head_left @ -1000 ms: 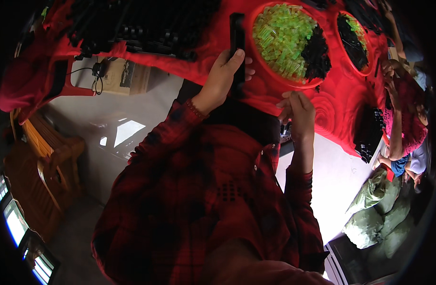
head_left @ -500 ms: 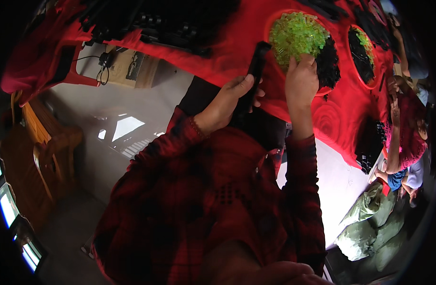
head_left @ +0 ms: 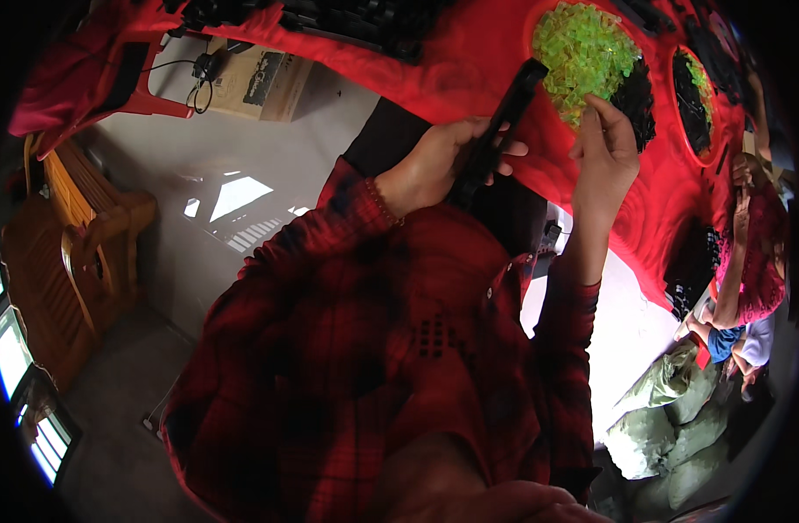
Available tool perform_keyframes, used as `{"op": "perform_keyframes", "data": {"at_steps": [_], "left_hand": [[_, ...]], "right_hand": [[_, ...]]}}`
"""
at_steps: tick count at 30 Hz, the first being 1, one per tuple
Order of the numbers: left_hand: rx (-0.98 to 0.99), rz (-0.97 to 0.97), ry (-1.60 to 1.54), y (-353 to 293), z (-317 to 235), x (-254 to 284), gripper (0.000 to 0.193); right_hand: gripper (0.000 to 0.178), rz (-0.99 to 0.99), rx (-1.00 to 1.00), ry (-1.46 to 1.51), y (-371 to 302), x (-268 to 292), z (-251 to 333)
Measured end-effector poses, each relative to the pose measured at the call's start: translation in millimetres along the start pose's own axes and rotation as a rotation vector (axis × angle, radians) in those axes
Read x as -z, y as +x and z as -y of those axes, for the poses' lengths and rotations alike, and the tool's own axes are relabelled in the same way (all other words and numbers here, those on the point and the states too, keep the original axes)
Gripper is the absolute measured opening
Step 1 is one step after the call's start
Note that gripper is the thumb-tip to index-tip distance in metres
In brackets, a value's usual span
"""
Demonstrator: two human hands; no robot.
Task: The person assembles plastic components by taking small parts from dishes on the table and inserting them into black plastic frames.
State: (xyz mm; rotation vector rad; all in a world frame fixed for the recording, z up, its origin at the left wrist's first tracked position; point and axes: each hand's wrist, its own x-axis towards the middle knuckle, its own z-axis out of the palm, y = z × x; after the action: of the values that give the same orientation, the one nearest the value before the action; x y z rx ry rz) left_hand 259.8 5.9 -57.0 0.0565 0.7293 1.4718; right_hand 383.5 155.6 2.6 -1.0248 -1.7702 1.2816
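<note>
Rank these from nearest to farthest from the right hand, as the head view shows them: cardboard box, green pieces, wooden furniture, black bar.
From the right hand:
1. Green pieces: just ahead of it.
2. Black bar: to its left, in the left hand.
3. Cardboard box: farther left.
4. Wooden furniture: far left.

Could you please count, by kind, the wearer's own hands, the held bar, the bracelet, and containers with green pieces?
Left hand and right hand: 2
Long black bar: 1
Beaded bracelet: 1
Nearer container and farther container, with green pieces: 2
Total: 6
</note>
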Motion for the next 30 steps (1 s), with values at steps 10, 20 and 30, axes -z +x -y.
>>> {"op": "perform_keyframes", "data": {"at_steps": [10, 20, 30], "left_hand": [[-0.033, -0.006, 0.118, -15.2, -4.9, 2.2, 0.033], [0.31, 0.3, 0.325, -25.5, -42.2, 11.8, 0.046], [0.215, 0.452, -0.377, -4.0, -23.6, 9.7, 0.047]], "right_hand": [[0.018, 0.1, 0.193, 0.147, -23.5, -12.6, -4.3], [0.019, 0.198, 0.446, -0.376, -28.4, -11.2, -21.0], [0.015, -0.241, 0.34, -0.316, -20.8, -6.3, -24.8]]}}
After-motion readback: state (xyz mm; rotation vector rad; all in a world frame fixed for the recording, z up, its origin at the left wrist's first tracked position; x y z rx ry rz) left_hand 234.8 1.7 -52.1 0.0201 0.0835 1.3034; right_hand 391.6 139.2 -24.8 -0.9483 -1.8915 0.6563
